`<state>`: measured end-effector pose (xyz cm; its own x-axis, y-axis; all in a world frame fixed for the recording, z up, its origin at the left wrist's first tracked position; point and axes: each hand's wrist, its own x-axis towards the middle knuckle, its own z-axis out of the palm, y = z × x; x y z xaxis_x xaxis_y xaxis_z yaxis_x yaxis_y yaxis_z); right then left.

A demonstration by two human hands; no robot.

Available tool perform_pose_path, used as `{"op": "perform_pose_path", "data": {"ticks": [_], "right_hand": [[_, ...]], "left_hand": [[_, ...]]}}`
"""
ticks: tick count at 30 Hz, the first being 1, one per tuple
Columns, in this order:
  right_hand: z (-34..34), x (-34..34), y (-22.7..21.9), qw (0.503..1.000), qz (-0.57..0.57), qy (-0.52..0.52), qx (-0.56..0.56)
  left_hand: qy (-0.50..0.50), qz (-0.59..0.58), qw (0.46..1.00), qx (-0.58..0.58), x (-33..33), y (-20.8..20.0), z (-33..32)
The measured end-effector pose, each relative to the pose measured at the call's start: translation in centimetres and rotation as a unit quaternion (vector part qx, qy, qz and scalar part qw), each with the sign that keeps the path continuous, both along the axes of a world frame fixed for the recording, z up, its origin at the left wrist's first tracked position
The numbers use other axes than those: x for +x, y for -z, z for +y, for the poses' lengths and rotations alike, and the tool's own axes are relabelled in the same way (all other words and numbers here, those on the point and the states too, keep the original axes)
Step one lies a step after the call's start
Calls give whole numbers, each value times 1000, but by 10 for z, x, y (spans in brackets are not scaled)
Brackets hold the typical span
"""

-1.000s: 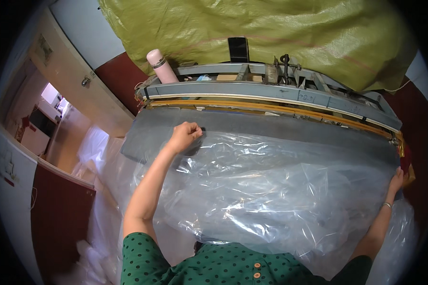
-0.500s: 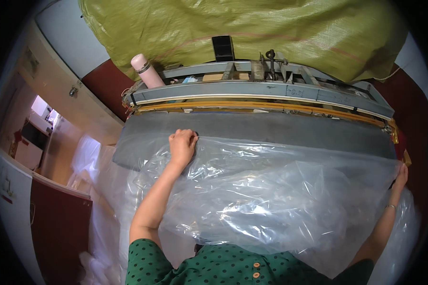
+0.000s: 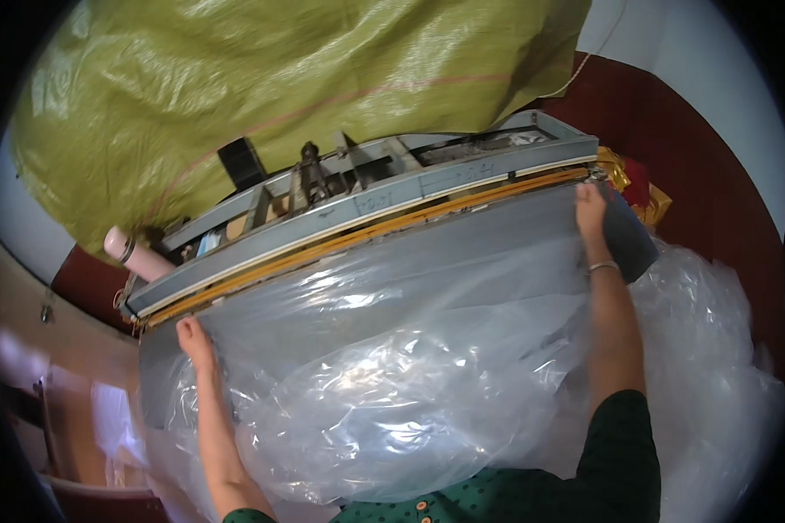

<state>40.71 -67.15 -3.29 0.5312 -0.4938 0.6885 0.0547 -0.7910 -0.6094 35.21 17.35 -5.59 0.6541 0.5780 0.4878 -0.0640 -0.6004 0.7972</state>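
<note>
A large clear plastic sheet (image 3: 392,375) lies crumpled over a dark grey work surface (image 3: 488,231) and spills toward my body. Near the surface's far left, my left hand (image 3: 195,340) is closed on the sheet's edge. My right hand (image 3: 590,207) pinches the edge at the far right, close to the machine's end. Between the hands the film stretches fairly flat along its far part and bunches up nearer me. Just beyond it runs an orange strip (image 3: 392,228) along the front of a long grey metal frame (image 3: 358,205).
A pink flask (image 3: 144,257) leans in the frame's left end. Behind hangs a yellow-green woven sheet (image 3: 305,78). More loose plastic (image 3: 698,349) heaps at the right, below a gold-coloured wrapping (image 3: 645,192). A door (image 3: 35,292) stands at the left.
The view has turned toward the right. My left hand has moved to the left, and my right hand has gone forward to the orange strip. The sheet's edge has been drawn farther across the surface.
</note>
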Motion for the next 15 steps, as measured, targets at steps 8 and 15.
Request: {"op": "perform_pose_path", "data": {"ticks": [8, 15], "right_hand": [[31, 33, -5, 979, -43, -83, 183], [29, 38, -4, 978, -70, -30, 196]], "left_hand": [[83, -71, 988, -113, 44, 4, 26], [81, -97, 986, -112, 45, -1, 12]]}}
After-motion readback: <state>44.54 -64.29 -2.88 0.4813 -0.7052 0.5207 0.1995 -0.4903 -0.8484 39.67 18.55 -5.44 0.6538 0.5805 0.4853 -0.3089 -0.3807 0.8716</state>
